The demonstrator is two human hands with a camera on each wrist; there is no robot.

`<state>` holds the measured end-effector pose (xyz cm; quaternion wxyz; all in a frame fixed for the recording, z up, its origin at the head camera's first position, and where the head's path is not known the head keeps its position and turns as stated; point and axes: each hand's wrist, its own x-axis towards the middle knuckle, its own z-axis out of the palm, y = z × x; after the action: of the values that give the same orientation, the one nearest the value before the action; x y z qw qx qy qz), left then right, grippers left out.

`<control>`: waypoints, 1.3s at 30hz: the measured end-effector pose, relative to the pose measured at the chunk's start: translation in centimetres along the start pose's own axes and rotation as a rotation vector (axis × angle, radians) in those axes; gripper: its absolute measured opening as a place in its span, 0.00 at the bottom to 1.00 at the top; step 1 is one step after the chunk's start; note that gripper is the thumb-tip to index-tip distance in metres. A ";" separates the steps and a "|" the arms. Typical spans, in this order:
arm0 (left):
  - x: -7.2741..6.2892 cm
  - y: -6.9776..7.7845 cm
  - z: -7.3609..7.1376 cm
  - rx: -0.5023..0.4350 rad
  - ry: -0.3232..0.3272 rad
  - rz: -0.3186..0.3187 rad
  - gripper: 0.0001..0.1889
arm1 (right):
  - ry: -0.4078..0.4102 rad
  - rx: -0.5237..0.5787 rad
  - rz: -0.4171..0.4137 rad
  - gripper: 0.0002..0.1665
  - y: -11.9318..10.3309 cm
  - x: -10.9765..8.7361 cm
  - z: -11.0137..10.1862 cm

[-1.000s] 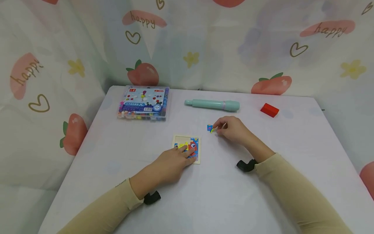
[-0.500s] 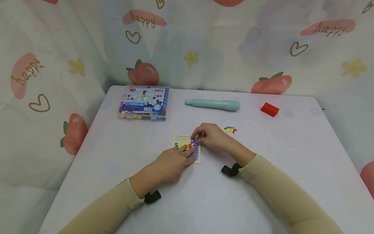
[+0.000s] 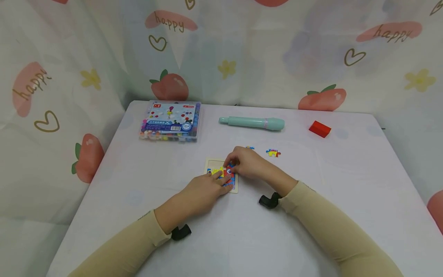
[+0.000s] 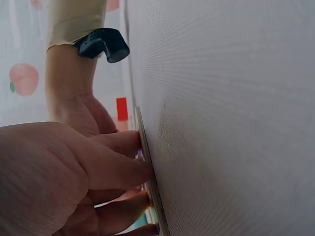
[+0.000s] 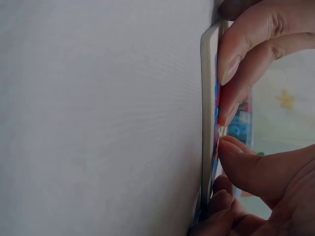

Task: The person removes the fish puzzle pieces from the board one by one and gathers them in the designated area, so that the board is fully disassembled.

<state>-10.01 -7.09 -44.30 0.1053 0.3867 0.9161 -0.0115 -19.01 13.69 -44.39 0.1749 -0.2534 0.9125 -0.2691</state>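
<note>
A small wooden jigsaw puzzle board [image 3: 237,187] with a cream frame lies flat on the white table, partly filled with blue, red and yellow pieces. Bare backing shows along its upper left. My left hand [image 3: 200,194] rests on the board, fingers spread over the lower pieces. Above the board's upper right, my right hand [image 3: 250,163] holds a puzzle piece [image 3: 228,166] between thumb and index finger, mostly hidden by them. The right wrist view has those fingertips right at the board's surface. Beyond the hand lie a yellow-and-red loose piece [image 3: 273,153] and a half-hidden blue piece [image 3: 250,147].
A clear plastic case [image 3: 170,121] of colourful small parts stands at the back left. A mint-green tube-shaped thing [image 3: 252,122] lies at the back middle, with a red block [image 3: 320,129] to its right. A patterned curtain [image 3: 263,57] hangs behind the table.
My right hand has moved left from the loose pieces to the board's upper right, then slightly further left. The yellow-and-red loose piece has come into sight. My left hand stays in place.
</note>
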 end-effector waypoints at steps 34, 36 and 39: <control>0.0 0.2 -0.3 0.001 -0.009 -0.018 0.27 | 0.062 -0.055 0.015 0.18 -0.9 -0.4 0.5; 0.0 0.2 -0.2 -0.003 -0.004 -0.017 0.27 | 0.077 -0.040 0.023 0.16 -0.7 -0.3 0.5; 0.0 0.2 -0.2 -0.006 0.000 -0.015 0.27 | 0.108 0.001 0.038 0.15 -0.6 -0.3 0.5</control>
<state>-9.91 -6.95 -44.12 0.1065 0.3795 0.9190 -0.0094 -18.37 13.22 -44.38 0.1306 -0.2212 0.9251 -0.2796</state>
